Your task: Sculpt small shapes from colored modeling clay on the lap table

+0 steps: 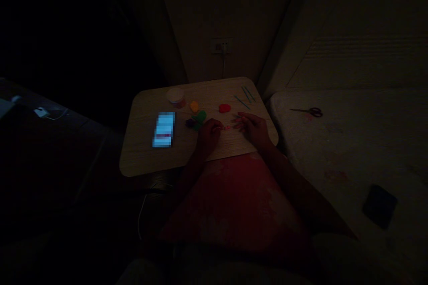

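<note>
In the dim head view, my left hand (209, 134) is closed, its fingertips pinching one end of a thin pinkish strip (226, 128) with light and dark bands. Just to the right, my right hand (256, 130) has thumb and forefinger pinched together at a small orange-red piece (244, 119), too small and dark to name. Its other fingers are partly stretched toward the strip. Soft lumps that look like modelling clay lie beyond my hands: a red lump (224, 108), a green lump (200, 116), a yellow lump (194, 106) and a dark purple lump (190, 123).
A small wooden-topped table (143, 160) carries a lit phone (163, 130), a pale tub (175, 96) and several thin teal sticks (246, 95). Scissors (309, 111) and a dark square object (380, 206) lie on the pale surface at right. A wall socket (221, 46) holds a plug.
</note>
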Tool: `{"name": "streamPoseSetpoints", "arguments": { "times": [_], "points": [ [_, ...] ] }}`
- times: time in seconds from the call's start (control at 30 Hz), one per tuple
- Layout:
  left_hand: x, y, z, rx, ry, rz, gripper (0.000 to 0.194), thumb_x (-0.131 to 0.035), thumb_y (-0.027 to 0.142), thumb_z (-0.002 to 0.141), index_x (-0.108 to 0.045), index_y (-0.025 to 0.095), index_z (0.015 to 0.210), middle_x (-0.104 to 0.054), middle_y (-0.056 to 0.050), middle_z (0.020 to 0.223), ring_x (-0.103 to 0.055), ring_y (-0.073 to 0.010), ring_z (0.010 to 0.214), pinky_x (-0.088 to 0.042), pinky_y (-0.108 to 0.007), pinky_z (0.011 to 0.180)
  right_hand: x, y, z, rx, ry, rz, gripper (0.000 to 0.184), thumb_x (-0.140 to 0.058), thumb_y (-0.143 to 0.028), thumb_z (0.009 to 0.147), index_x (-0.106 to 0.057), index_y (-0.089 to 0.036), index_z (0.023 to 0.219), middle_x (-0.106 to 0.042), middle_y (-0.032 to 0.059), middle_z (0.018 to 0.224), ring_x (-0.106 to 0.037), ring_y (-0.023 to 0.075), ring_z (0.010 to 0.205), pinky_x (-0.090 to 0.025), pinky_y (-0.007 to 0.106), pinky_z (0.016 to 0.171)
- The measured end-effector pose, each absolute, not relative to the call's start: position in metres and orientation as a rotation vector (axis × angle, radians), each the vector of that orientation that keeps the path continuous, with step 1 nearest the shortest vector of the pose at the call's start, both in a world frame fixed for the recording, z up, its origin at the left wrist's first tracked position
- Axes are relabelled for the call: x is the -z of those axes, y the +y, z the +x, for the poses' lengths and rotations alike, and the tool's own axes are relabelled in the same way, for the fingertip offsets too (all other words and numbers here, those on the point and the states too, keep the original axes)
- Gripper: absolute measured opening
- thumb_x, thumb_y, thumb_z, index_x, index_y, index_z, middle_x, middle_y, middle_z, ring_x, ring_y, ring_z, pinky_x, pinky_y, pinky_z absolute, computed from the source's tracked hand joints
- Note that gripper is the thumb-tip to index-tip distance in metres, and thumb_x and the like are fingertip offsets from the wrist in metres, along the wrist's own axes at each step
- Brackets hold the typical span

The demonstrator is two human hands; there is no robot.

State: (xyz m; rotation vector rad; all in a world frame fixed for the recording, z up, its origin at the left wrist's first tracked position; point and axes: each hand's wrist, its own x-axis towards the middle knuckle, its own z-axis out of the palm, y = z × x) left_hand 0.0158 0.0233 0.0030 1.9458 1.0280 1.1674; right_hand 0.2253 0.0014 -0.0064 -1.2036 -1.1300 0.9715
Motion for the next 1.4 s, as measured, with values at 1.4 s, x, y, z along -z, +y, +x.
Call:
{"name": "streamPoseSetpoints", "arguments": {
  "times": [1.4],
  "points": [
    [-0.003, 0.024, 0.016, -1.195, 1.011, 1.969, 0.013, -0.052, 0.009, 0.084, -0.06, 0.019, 0.084, -0.066, -0.002, 0.083, -0.06, -0.0168, 0.08, -0.047, -0.029, 0.074, -0.001, -0.002, 0.224, -0.875, -1.171, -1.285, 0.02, -0.075, -0.037, 0.075, -0.069, -0.019, 0.07, -0.067, 0.0001, 0.061, -0.059, 0.0142, 0.057, -0.047, 0.027, 0.057]
  ]
}}
